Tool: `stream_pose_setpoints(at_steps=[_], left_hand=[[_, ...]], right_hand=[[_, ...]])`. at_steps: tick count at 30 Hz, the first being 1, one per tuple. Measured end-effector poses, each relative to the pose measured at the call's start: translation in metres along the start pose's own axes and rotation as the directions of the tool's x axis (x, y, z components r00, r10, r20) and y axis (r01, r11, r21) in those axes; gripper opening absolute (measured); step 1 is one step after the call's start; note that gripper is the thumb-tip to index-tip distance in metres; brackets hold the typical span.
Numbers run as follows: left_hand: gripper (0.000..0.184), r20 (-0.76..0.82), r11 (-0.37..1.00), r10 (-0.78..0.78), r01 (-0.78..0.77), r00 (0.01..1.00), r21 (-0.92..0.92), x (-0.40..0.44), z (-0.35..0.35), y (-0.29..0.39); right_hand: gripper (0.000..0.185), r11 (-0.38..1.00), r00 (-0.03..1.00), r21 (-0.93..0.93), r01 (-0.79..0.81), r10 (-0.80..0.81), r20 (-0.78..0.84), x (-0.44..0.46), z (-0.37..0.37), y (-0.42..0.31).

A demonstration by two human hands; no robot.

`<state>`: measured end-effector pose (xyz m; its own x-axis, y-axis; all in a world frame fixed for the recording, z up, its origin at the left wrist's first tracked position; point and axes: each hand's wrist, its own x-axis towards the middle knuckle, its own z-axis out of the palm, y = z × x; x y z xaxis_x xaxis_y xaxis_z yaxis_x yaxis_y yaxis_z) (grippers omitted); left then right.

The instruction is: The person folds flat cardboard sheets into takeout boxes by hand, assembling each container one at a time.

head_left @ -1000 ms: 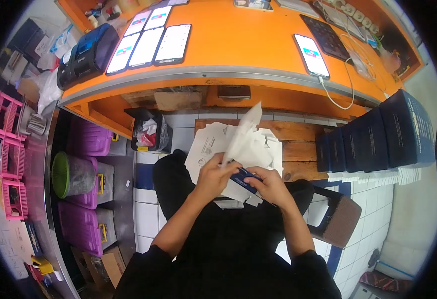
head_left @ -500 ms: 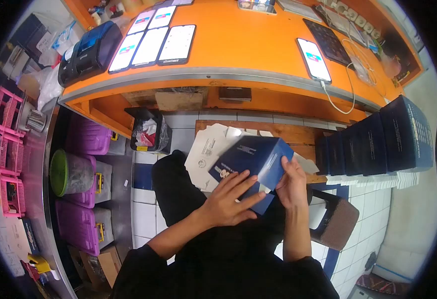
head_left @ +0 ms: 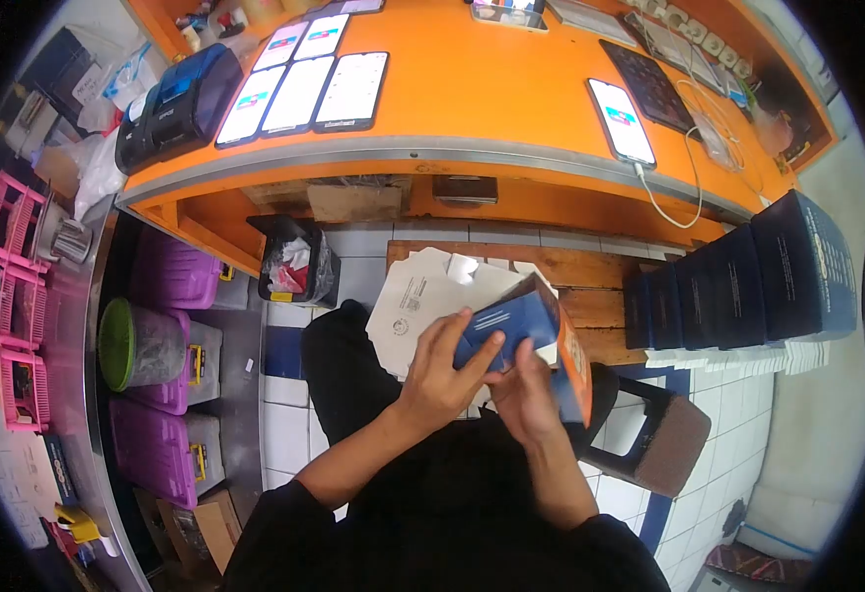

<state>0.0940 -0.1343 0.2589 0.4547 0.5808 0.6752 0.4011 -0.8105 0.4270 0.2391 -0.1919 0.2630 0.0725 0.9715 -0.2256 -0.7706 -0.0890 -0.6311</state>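
Observation:
Over my lap I hold a blue cardboard box (head_left: 513, 318) with an orange printed side, tilted and apparently partly folded up. My left hand (head_left: 440, 373) presses on its left face, fingers spread across the card. On its near right edge, my right hand (head_left: 531, 397) has a grip with the thumb up; some of its fingers are hidden. Beneath the box, flat pale cardboard blanks (head_left: 403, 308) with small print lie on a wooden bench (head_left: 590, 308).
A row of blue folded boxes (head_left: 733, 281) stands at the right of the bench. Ahead is an orange desk (head_left: 482, 99) carrying phones (head_left: 299, 94) and a charging phone (head_left: 621, 120). Left are a bin (head_left: 299, 259) and purple-lidded tubs (head_left: 151, 449). A brown stool (head_left: 674, 444) stands to my right.
The box has turned in my hands, and its orange side now shows on the right. My right hand has come lower and further left, nearer my left hand.

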Motion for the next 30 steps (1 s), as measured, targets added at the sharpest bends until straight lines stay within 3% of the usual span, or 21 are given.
stream_pose_setpoints(at_steps=[1,3,8,9,10,11,12,14,15,16,18,20,21,22,24,25,26,27,28,29,30], left_hand=[[0.052,-0.023,0.998,-0.051,0.052,0.998,0.022,0.0,0.002,0.001],[0.057,-0.017,0.996,-0.088,0.088,0.996,0.007,-0.003,0.005,0.004],[0.069,0.103,0.983,-0.18,0.184,0.978,-0.024,-0.006,-0.011,0.018],[0.074,0.152,0.931,-0.213,0.247,0.965,-0.269,-0.004,-0.017,0.021],[0.079,0.209,0.814,-0.232,0.307,0.95,-0.494,-0.005,-0.022,0.021],[0.106,0.28,0.799,-0.143,0.278,0.949,-0.533,-0.013,-0.024,0.01],[0.106,0.284,0.796,-0.146,0.283,0.948,-0.536,-0.009,-0.027,0.007],[0.134,0.309,0.843,-0.048,0.204,0.95,-0.497,0.006,-0.033,-0.001],[0.144,0.425,0.848,-0.025,0.245,0.905,-0.471,0.007,-0.032,-0.004],[0.144,0.423,0.849,-0.024,0.242,0.906,-0.471,0.004,-0.029,-0.006],[0.136,0.613,0.704,-0.136,0.511,0.778,-0.493,-0.012,-0.016,-0.006],[0.132,0.665,0.611,-0.162,0.603,0.729,-0.513,-0.032,0.0,-0.006],[0.127,0.718,0.507,-0.174,0.686,0.674,-0.521,-0.042,0.01,-0.008],[0.127,0.722,0.507,-0.168,0.687,0.671,-0.521,-0.053,0.022,-0.011],[0.101,0.668,0.164,-0.228,0.704,0.708,-0.691,-0.078,0.045,-0.019],[0.101,0.667,0.163,-0.228,0.704,0.709,-0.692,-0.093,0.054,-0.027],[0.084,0.793,-0.319,-0.296,0.728,0.533,-0.608,-0.107,0.061,-0.04],[0.069,0.905,-0.731,-0.254,0.545,0.341,-0.41,-0.114,0.063,-0.046],[0.052,0.921,-0.826,-0.263,0.426,0.286,-0.368,-0.112,0.059,-0.046],[0.053,0.939,-0.823,-0.268,0.456,0.214,-0.339,-0.122,0.064,-0.05],[0.055,0.952,-0.816,-0.27,0.491,0.144,-0.306,-0.124,0.067,-0.054]], right_hand=[[0.043,1.0,1.0,-0.002,-0.001,0.001,-0.003,-0.001,-0.004,0.006],[0.037,0.962,0.989,-0.258,0.086,-0.115,-0.097,-0.004,-0.009,0.014],[0.03,0.921,0.975,-0.384,0.061,-0.137,-0.174,-0.007,-0.016,0.003],[0.03,0.907,0.982,-0.419,0.045,-0.117,-0.148,-0.011,-0.012,-0.008],[0.027,0.947,0.974,-0.29,0.139,-0.183,-0.132,-0.008,0.004,-0.019],[0.027,0.973,0.988,-0.221,0.069,-0.097,-0.117,-0.01,0.002,-0.028],[0.028,0.988,0.995,-0.154,-0.001,-0.014,-0.096,-0.014,-0.003,-0.036],[0.029,0.99,0.996,-0.115,-0.079,0.073,-0.051,-0.023,-0.001,-0.036],[0.031,0.984,0.987,-0.079,-0.161,0.162,0.002,-0.025,-0.001,-0.036],[0.031,0.984,0.987,-0.08,-0.159,0.16,0.004,-0.024,-0.004,-0.039],[0.04,0.997,0.993,-0.062,-0.036,0.029,-0.112,-0.024,-0.011,-0.047],[0.039,0.981,0.985,0.186,0.058,-0.026,-0.171,-0.015,-0.007,-0.061],[0.04,0.977,0.971,0.21,0.016,0.035,-0.236,-0.006,-0.011,-0.062],[0.041,0.971,0.948,0.239,-0.024,0.098,-0.303,0.002,-0.02,-0.058],[0.051,0.992,0.997,0.116,-0.045,0.052,-0.053,0.012,-0.058,-0.035],[0.07,0.92,0.999,-0.392,-0.02,0.03,0.019,0.014,-0.076,-0.017],[0.086,0.479,0.96,-0.863,0.162,0.124,0.25,0.01,-0.084,-0.015],[0.079,0.074,0.906,-0.946,0.315,0.273,0.323,0.003,-0.073,-0.012],[0.073,-0.317,0.844,-0.824,0.47,0.436,0.313,-0.006,-0.061,-0.007],[0.073,-0.314,0.842,-0.826,0.468,0.441,0.309,-0.016,-0.061,0.002],[0.065,-0.421,0.836,-0.763,0.49,0.475,0.275,-0.022,-0.065,0.011]])
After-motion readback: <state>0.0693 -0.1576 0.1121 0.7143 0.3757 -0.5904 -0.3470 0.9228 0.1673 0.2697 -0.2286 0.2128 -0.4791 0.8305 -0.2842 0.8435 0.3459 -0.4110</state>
